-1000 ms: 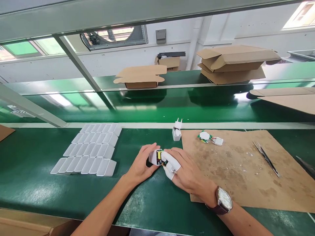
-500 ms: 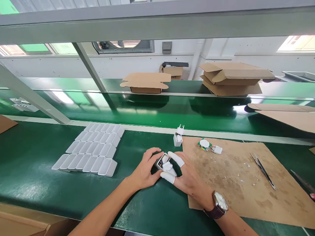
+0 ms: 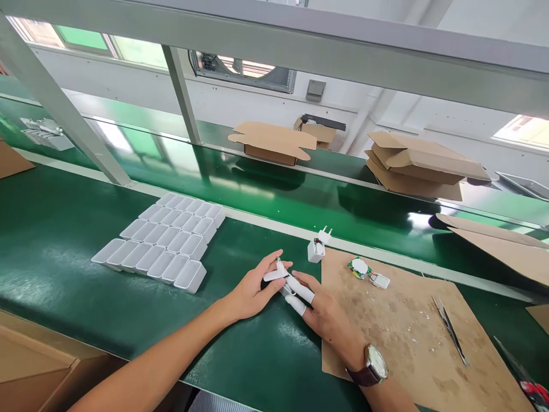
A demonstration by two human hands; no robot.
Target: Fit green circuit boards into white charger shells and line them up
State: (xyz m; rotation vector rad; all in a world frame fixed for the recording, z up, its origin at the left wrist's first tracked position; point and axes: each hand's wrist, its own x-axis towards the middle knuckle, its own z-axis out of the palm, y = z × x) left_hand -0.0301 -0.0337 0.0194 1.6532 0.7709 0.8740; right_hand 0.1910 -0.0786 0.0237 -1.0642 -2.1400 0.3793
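Observation:
My left hand (image 3: 251, 293) is closed on the white plug cap (image 3: 274, 276) of a charger, its pins pointing up. My right hand (image 3: 328, 312), with white covers on thumb and index finger, grips the small white charger housing (image 3: 286, 290) beside it. Fingers hide much of the housing and what is inside. Another open charger (image 3: 316, 252) stands upright past the right hand, its pinned cap resting at the top. A green circuit board (image 3: 359, 267) with a white pad, wired to a small white piece (image 3: 380, 280), lies on a brown cardboard sheet (image 3: 386, 332).
Several white housings (image 3: 160, 240) stand in rows at the left. Tweezers (image 3: 451, 332) lie on the cardboard; a red-handled tool (image 3: 534, 392) lies at its right edge. Folded cartons (image 3: 420, 163) sit on the shelf behind. A metal post (image 3: 64, 103) rises at the left.
The pinned cap now shows upright in my left fingers, and the housing has turned, its opening no longer facing me. The view has tilted.

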